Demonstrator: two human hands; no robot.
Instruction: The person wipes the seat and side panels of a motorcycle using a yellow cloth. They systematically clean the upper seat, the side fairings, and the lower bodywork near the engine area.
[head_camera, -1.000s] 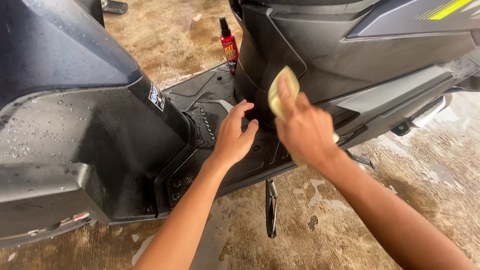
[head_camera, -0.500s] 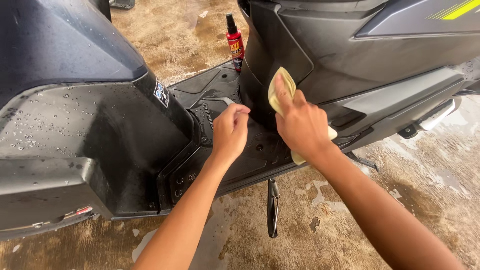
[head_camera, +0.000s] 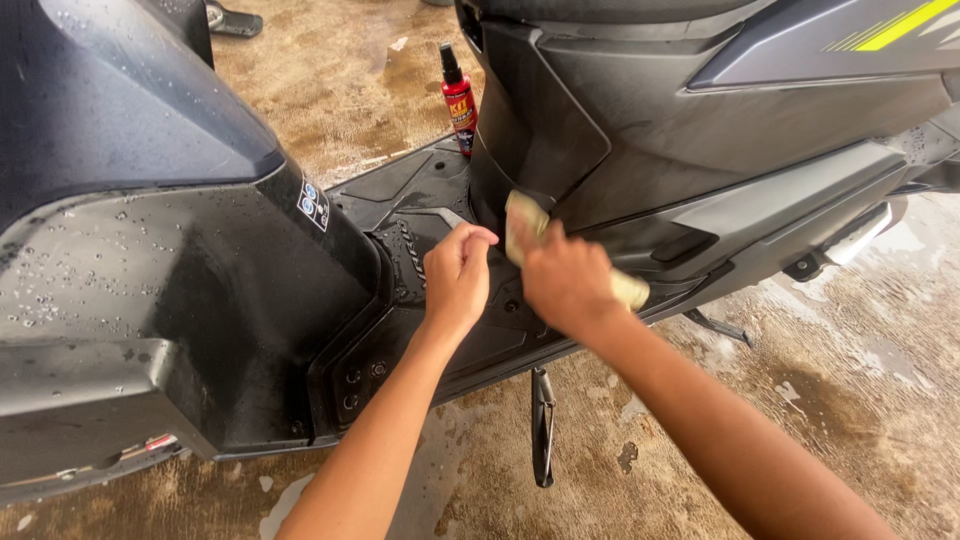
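A black scooter (head_camera: 700, 130) stands side-on, its floorboard (head_camera: 420, 200) in the middle of the head view. My right hand (head_camera: 565, 280) presses a yellowish cloth (head_camera: 525, 225) against the lower front of the body panel under the seat, just above the floorboard. My left hand (head_camera: 458, 275) hovers over the floorboard right beside it, fingers curled in, with nothing visible in them. The scooter's front panel (head_camera: 150, 260) at left is beaded with water drops.
A small red spray bottle (head_camera: 459, 100) with a black nozzle stands on the far side of the floorboard. The side stand (head_camera: 541, 425) hangs below the floorboard. The wet, stained concrete floor (head_camera: 830, 380) surrounds the scooter. A footpeg bracket (head_camera: 840, 245) juts out at right.
My right hand has slid the cloth down the panel toward the floorboard. My left hand has curled its fingers in and stayed over the floorboard. The view has shifted slightly.
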